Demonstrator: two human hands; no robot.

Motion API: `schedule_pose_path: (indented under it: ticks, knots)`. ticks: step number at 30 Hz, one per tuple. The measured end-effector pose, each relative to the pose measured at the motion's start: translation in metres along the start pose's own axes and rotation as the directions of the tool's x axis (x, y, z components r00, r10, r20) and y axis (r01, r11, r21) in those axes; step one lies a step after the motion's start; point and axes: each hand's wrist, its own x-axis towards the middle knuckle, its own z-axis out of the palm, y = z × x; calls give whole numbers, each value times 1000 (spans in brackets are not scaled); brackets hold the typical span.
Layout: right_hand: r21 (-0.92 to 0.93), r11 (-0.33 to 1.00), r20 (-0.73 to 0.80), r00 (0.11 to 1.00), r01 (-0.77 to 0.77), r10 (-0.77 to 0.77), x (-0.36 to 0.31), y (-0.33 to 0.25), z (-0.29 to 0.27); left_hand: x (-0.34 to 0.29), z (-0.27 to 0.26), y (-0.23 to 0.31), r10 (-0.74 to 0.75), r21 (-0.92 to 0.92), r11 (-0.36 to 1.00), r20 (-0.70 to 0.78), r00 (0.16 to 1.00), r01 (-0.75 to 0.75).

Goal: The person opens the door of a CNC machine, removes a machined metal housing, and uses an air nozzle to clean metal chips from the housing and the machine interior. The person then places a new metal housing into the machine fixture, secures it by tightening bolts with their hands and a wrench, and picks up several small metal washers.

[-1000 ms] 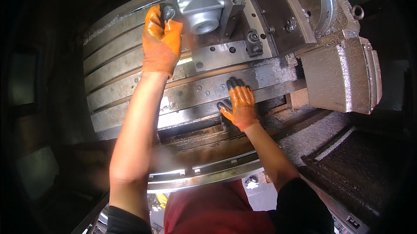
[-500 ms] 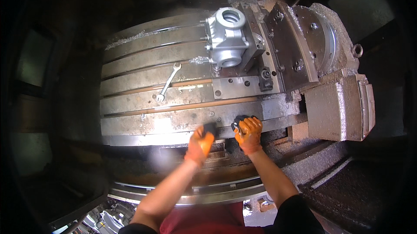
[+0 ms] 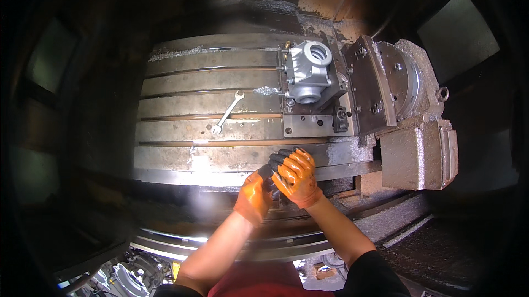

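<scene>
My left hand (image 3: 254, 195) and my right hand (image 3: 297, 176) wear orange gloves with black on the fingers. They meet over the front edge of the slotted metal table (image 3: 171, 158). The left fingers are curled in. The right fingers bend over towards the left hand and touch it. Whatever lies between the two hands, if anything, is hidden by the gloves. Beyond them an open-ended wrench (image 3: 227, 113) lies slantwise across the table slots. A silver metal casting (image 3: 309, 74) with a round bore on top is mounted on the fixture at the right.
A dark clamp block (image 3: 341, 119) sits on the fixture's base plate (image 3: 302, 125). Right of it stand an upright dark plate (image 3: 370, 90) and a round rotary unit (image 3: 405, 79). Metal chips (image 3: 266, 91) lie near the casting. A rail (image 3: 275, 244) runs across in front of me.
My hands have come together: the right moved left and the left shifted slightly down. The view has tilted, so the table and casting sit lower. The wrench stays on the table.
</scene>
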Motion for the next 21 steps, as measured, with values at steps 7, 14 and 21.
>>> schedule_pose_path:
  ticks: [7, 14, 21]
  knots:
    - [19, 997, -32, 997, 74, -73, 10, -3, 1, -4, 4, 23, -67, -92, 992, 136, 988, 80]
    - [-60, 990, -123, 983, 127, -134, 25, -6, 0, -4, -2, 52, -20, 120, 993, 313, 949, -19]
    - [-84, 996, 67, 997, 40, -34, 50, -15, -14, 0, -10, 59, 19, 357, 931, 169, 985, -79]
